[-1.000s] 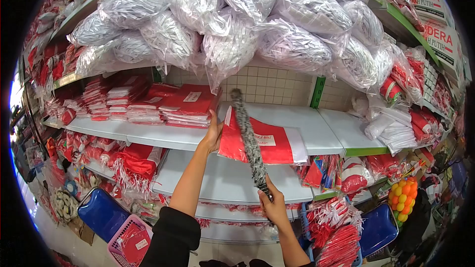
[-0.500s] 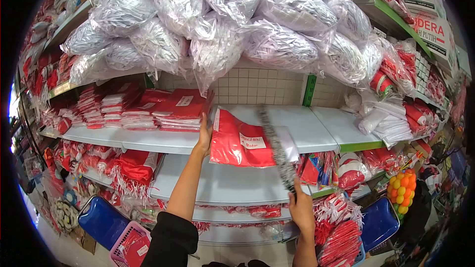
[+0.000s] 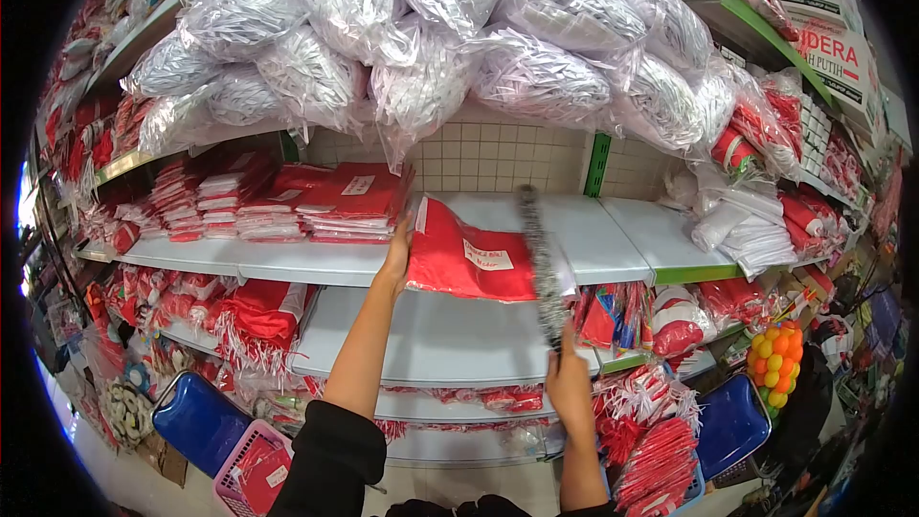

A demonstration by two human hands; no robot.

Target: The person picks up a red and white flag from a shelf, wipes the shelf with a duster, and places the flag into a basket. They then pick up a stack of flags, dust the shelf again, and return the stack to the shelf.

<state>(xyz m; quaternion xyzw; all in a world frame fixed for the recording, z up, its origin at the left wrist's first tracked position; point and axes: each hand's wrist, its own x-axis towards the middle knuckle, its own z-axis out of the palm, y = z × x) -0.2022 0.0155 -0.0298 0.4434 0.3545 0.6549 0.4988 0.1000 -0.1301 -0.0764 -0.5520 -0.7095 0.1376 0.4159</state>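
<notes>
Crowded shop shelving on every side, white boards on green brackets with a tiled wall behind. Up at 12 o'clock, heaped clear bags (image 3: 431,38) of white strips. At 9 o'clock, stacks of red packets (image 3: 349,206); at 3 o'clock, folded white cloth (image 3: 751,244). Low at 7 o'clock, a blue seat (image 3: 196,421) and a pink basket (image 3: 230,469). Mid-frame on the white shelf (image 3: 622,230), jutting over its front lip, one flat red packet (image 3: 450,273) with a white label, tipped up on its left side. Left hand (image 3: 395,254) at the packet's 9 o'clock edge, grip closed on that edge, the same hold as a second ago. Right hand (image 3: 567,388) at 5 o'clock of the packet, grip wrapped tight round the handle of a grey speckled duster (image 3: 539,258), head pointing to 12. Changed within the last second: duster no longer slanted across the packet's face but swept rightward, blurred midway, now upright at the packet's 3 o'clock edge, touching it or just in front, cannot tell which. Label uncovered as a result, red face fully in view. Packet itself nudged slightly leftward under the left hand. Reads as one sweep across the packet's face completed.
</notes>
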